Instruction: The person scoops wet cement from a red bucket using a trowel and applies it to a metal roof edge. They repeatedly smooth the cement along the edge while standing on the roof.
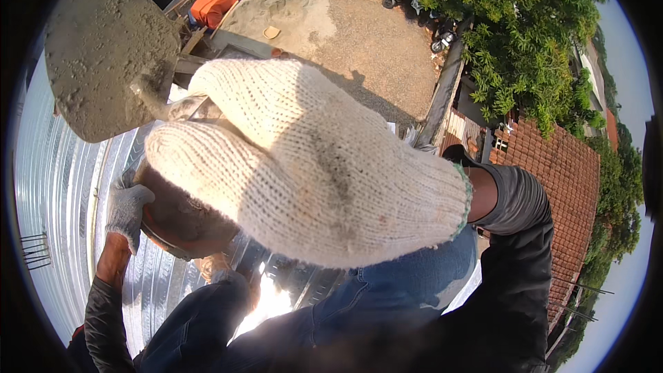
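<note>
My right hand (pixel 311 166), in a cream knitted glove, is large and close to the camera, its fingers closed on the handle of a trowel (pixel 107 62). The trowel's broad blade is raised at the upper left, coated with wet grey cement. Behind and below this hand is a brownish bucket (pixel 183 214) smeared with cement, partly hidden by the glove. My left hand (pixel 128 208), in a grey knitted glove, grips the bucket's left rim. My jeans-clad legs are below it, over shiny ribbed metal sheeting (pixel 55 173).
Steel rods (pixel 34 249) stick out at the left edge. Far below are a sand pile (pixel 276 7), an orange-clad shape (pixel 217 0), gravel ground (pixel 373 55) and parked motorbikes (pixel 442 40). A leafy tree (pixel 525 34) and tiled roof (pixel 559 207) stand at right.
</note>
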`<action>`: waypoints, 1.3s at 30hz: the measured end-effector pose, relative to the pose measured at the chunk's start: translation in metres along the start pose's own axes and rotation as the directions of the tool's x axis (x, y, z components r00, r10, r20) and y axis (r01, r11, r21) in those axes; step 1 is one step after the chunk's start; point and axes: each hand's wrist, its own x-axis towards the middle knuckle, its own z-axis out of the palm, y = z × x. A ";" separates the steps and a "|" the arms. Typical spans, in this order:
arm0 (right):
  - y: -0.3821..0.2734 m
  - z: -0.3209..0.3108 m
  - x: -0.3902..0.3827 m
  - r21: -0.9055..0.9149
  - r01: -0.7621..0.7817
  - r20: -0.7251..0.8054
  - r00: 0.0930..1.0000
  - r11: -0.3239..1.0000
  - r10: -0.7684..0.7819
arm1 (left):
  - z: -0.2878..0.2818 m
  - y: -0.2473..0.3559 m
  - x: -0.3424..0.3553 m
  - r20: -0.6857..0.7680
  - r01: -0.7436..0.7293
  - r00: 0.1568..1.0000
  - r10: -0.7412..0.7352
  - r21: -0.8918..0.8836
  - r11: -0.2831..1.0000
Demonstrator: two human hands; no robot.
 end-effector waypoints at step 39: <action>0.069 0.096 0.040 0.116 -0.162 0.211 0.968 0.980 0.136 | -0.074 0.034 0.169 0.341 0.027 0.938 -0.056 0.088 0.996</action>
